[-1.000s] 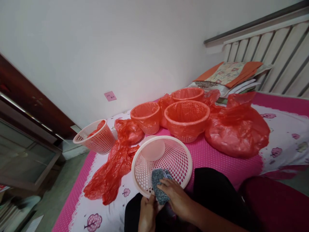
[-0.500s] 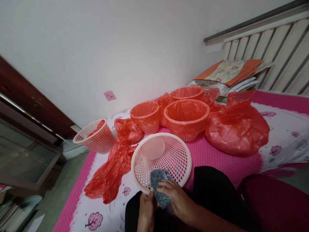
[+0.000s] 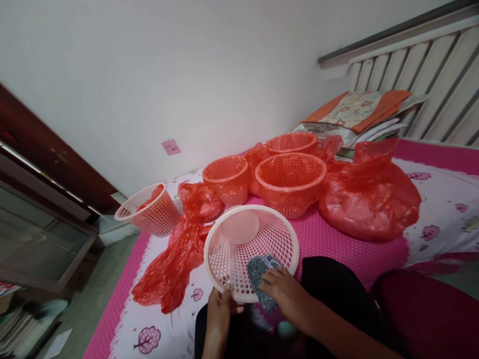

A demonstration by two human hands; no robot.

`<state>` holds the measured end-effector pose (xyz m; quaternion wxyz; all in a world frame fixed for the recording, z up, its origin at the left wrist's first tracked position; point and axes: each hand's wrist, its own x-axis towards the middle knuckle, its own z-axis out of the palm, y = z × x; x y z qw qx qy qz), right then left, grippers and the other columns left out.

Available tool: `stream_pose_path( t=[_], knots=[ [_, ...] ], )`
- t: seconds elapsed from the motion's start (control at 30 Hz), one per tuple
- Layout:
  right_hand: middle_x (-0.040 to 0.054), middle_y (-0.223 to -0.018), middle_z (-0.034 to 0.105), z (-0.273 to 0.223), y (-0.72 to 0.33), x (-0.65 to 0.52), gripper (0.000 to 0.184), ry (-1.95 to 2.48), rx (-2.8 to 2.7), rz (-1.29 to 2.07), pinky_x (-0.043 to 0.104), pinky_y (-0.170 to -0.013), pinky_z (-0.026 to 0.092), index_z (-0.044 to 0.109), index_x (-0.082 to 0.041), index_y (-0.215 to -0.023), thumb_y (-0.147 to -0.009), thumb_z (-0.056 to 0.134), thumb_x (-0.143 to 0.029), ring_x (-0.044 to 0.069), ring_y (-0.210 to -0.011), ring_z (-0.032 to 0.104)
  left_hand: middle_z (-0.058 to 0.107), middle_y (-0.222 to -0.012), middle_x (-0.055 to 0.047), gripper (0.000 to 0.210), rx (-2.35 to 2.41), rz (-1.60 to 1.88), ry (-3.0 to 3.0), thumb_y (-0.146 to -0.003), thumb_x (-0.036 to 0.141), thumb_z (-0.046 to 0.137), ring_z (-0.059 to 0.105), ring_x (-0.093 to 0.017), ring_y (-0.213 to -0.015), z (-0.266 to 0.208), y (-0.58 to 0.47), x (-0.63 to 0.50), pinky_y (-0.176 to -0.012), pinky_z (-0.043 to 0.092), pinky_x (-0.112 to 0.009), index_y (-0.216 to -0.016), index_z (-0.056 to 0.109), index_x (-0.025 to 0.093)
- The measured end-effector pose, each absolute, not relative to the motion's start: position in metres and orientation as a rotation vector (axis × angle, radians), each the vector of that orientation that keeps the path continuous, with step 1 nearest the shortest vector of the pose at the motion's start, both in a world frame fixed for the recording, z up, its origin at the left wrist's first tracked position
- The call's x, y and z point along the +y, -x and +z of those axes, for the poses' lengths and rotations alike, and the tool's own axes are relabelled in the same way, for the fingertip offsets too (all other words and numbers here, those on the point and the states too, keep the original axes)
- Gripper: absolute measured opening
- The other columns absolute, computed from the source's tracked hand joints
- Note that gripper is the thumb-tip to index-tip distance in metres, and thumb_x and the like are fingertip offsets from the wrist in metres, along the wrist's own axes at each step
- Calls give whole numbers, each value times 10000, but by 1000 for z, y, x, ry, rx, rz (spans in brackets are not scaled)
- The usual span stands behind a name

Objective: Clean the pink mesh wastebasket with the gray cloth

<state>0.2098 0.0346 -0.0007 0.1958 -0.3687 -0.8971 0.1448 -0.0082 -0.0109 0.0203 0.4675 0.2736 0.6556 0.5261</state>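
Note:
A pale pink perforated plastic basket (image 3: 224, 234) lies tilted at my lap, its mouth facing me. The near rim is gripped by my left hand (image 3: 220, 310), thumb inside and fingers below. My right hand (image 3: 284, 294) is closed on a grey-blue cloth (image 3: 260, 279), pressed over the basket's near right rim, partly covering it. Left of the basket, a crumpled red plastic bag (image 3: 170, 271) is spread on the bed. Behind it stand baskets lined with red bags: a smaller basket (image 3: 226, 174), a larger basket (image 3: 291, 174) and a rear basket (image 3: 294, 143).
Another pink basket (image 3: 159, 219) with red plastic inside leans at the bed's left edge. A full red bag (image 3: 370, 199) sits on the right. Folded textiles (image 3: 359, 112) are stacked by the radiator (image 3: 419, 75). A dark red round seat (image 3: 422, 309) is at lower right.
My right hand has slid the cloth rightward along the basket's near rim. My left hand has shifted slightly left and up on the rim.

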Motion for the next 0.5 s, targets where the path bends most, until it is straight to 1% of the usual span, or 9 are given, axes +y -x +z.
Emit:
stream_pose_path(
  t=[0.07,0.13,0.2,0.3,0.4,0.5],
  knots=[
    [125,-1135,788,-7,-209,36,230,1116,-2540,318,542,-1068,483,777,-201,-1020,-941,591,-92,337,-1123,698,732,-652,-23,598,1668,1285,-757,-669,609,865,722,-239,-544,23,9,-9,-432,541,-303,-1004,673,152],
    [133,-1175,785,-14,-206,35,259,1141,-2530,239,575,-1118,447,778,-202,-1057,-938,589,-71,352,-1173,686,687,-583,-3,602,1733,1302,-846,-681,671,816,685,-228,-503,28,9,-8,-384,475,-279,-971,672,163],
    [137,-1227,779,-22,-202,33,307,1127,-2496,189,582,-1135,436,767,-205,-1141,-940,587,-59,356,-1211,677,641,-522,13,579,1778,1312,-920,-692,707,783,629,-206,-454,34,9,-6,-369,415,-264,-906,661,183],
    [151,-1309,754,-26,-201,31,384,1098,-2442,157,554,-1114,460,714,-189,-1285,-959,568,-47,350,-1259,660,601,-468,16,576,1813,1301,-989,-702,764,752,499,-152,-384,45,11,-4,-379,343,-257,-779,628,207],
    [145,-1343,738,-21,-203,31,435,1017,-2433,196,513,-1069,486,662,-192,-1366,-966,564,-52,333,-1254,655,577,-472,23,624,1826,1324,-1033,-706,818,728,444,-123,-402,54,16,-3,-409,332,-252,-727,619,203],
    [131,-1328,741,-11,-202,30,466,948,-2442,291,490,-1030,494,651,-208,-1384,-937,599,-86,322,-1197,660,607,-550,24,634,1797,1391,-1002,-686,812,762,508,-127,-479,53,16,-4,-458,413,-248,-739,638,192]
  ],
)
